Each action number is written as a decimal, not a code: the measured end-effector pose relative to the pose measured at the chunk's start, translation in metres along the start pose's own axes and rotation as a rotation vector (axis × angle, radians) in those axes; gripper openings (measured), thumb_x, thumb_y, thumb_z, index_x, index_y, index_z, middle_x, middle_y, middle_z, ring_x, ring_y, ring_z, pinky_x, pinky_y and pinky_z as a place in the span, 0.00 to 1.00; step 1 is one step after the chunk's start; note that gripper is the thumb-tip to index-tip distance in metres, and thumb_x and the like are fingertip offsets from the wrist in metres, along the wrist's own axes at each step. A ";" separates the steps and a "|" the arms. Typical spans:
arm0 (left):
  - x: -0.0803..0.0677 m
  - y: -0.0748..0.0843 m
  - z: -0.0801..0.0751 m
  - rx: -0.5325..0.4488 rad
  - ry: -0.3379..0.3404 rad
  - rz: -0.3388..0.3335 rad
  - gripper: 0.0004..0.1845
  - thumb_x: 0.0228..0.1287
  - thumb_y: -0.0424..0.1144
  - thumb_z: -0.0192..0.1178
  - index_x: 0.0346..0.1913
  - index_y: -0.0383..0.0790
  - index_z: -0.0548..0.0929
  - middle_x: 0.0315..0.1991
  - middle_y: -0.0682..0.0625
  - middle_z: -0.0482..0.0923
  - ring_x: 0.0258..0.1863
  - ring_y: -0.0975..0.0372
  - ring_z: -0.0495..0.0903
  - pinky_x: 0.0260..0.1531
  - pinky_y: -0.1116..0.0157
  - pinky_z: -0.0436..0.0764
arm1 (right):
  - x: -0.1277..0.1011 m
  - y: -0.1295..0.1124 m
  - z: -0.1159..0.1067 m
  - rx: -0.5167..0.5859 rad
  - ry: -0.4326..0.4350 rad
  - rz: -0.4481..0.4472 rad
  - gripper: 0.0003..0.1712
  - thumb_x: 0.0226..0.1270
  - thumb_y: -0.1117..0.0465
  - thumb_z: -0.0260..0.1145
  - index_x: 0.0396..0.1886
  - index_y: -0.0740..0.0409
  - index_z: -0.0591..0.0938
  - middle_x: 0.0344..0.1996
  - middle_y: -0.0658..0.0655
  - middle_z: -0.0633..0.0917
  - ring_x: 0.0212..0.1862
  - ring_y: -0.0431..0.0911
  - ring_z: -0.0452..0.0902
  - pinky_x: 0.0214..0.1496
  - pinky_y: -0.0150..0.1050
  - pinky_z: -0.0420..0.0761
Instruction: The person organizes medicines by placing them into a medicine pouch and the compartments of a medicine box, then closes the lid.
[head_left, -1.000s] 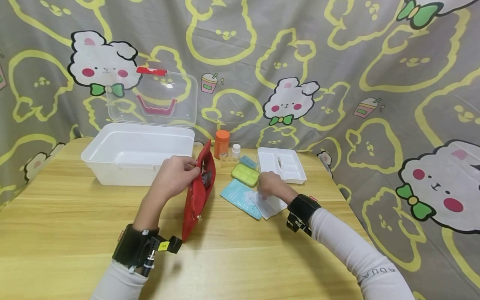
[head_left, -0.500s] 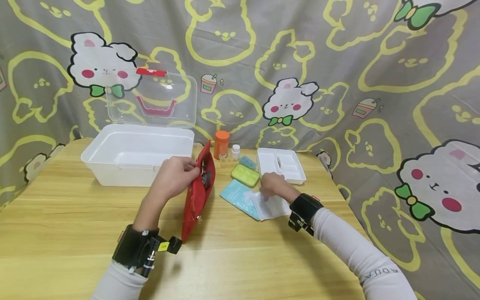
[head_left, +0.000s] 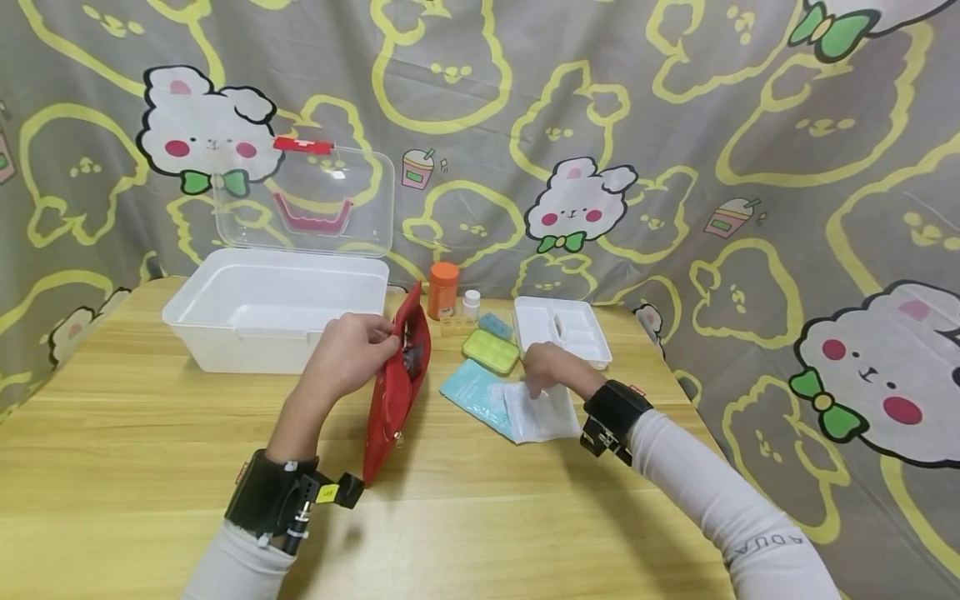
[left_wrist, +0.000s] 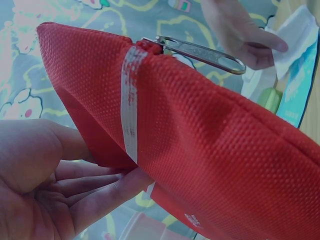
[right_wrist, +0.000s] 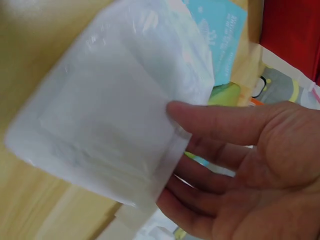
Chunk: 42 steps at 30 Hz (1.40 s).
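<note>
left hand (head_left: 352, 350): pinching the top edge of the red pouch (head_left: 397, 379), fingers curled round the fabric near the mouth, holding it stood up on its long edge on the table (head_left: 150, 467). The left wrist view shows the thumb on one side and the fingers on the other.

right hand (head_left: 551, 371): thumb on top and fingers under one end of the white sachet (head_left: 540, 412), so it's a light pinch. The rest of the packet looks to be still resting on the table and overlapping the blue packet (head_left: 472, 392).

red pouch feel: woven cloth, soft and floppy, probably sags if you let go of the rim. The metal zipper pull (left_wrist: 200, 52) hangs at the end. I'd say grip by the open rim like it is now.

white sachet feel: thin plastic-wrapped pad, looks very light, bendy and a bit slippery. Taking it by an edge or corner seems the best bet.

nearby stuff: green pill case (head_left: 491, 350) just behind the packets, white tray (head_left: 562, 329) to the right of it, orange bottle (head_left: 443, 287) and small white bottle (head_left: 471, 302) behind.

big box: white storage box (head_left: 270, 308) with its clear lid (head_left: 303, 200) up, just left of the pouch.
</note>
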<state>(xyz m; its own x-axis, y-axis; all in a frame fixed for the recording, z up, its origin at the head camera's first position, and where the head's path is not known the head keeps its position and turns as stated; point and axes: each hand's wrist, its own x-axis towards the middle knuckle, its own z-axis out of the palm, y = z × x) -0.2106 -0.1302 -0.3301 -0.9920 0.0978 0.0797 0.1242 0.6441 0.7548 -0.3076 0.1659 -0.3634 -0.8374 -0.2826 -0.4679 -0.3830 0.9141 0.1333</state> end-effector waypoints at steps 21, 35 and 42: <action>0.000 -0.001 0.001 -0.007 -0.003 0.002 0.16 0.70 0.35 0.55 0.53 0.30 0.84 0.44 0.35 0.87 0.28 0.59 0.87 0.27 0.67 0.84 | -0.013 -0.001 -0.033 0.217 -0.104 -0.019 0.04 0.62 0.65 0.70 0.29 0.59 0.83 0.26 0.54 0.79 0.26 0.41 0.81 0.29 0.30 0.82; 0.000 0.000 0.001 -0.011 0.001 0.002 0.15 0.70 0.35 0.55 0.53 0.30 0.84 0.43 0.35 0.87 0.30 0.55 0.88 0.27 0.67 0.85 | -0.019 -0.005 -0.051 0.414 0.080 -0.008 0.03 0.59 0.68 0.73 0.29 0.62 0.85 0.27 0.58 0.87 0.26 0.44 0.86 0.33 0.36 0.88; 0.000 0.001 0.000 -0.005 -0.001 0.006 0.16 0.70 0.35 0.55 0.53 0.29 0.84 0.43 0.35 0.88 0.29 0.58 0.87 0.28 0.67 0.85 | -0.025 -0.007 -0.065 0.466 0.162 -0.051 0.04 0.59 0.69 0.68 0.32 0.67 0.85 0.31 0.63 0.87 0.26 0.47 0.87 0.29 0.37 0.87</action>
<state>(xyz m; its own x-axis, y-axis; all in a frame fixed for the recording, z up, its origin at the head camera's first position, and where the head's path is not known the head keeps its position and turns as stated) -0.2104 -0.1297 -0.3298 -0.9912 0.1028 0.0837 0.1303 0.6397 0.7575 -0.3094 0.1478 -0.2955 -0.8863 -0.3377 -0.3168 -0.2407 0.9205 -0.3079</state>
